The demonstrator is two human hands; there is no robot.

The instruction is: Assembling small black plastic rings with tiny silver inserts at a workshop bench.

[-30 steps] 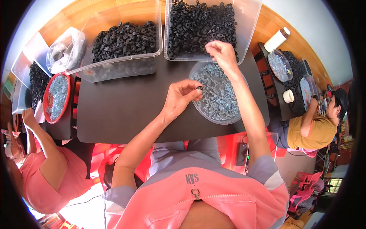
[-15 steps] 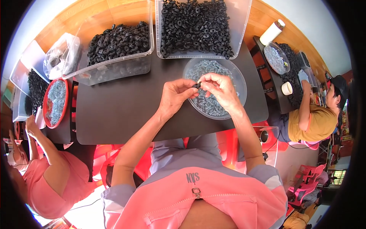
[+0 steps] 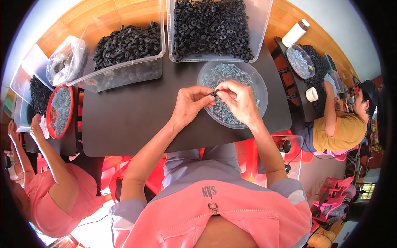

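Note:
Over the near-left part of a round clear tub (image 3: 261,89) of small metal springs, both my hands meet at a small black plastic part (image 3: 213,94). My left hand (image 3: 189,106) pinches it between thumb and forefinger. From the other side my right hand (image 3: 242,104) closes thumb and fingertips on the same piece; whether a spring is between them is too small to tell. Beyond the tub stands a clear plastic bin (image 3: 260,31) heaped with loose black parts. A second clear bin (image 3: 128,78), to its left, holds more black pieces.
The dark table (image 3: 124,124) carries the bins and tub. At left, a person in pink (image 3: 62,198) sits by a red basin (image 3: 71,113) of springs. At right, another person (image 3: 337,132) works at a table with a white bottle (image 3: 294,34) and a cream cup (image 3: 311,94).
My right fingers have shifted slightly and press closer around the black part. My left hand has hardly moved. The person at left has raised their hands.

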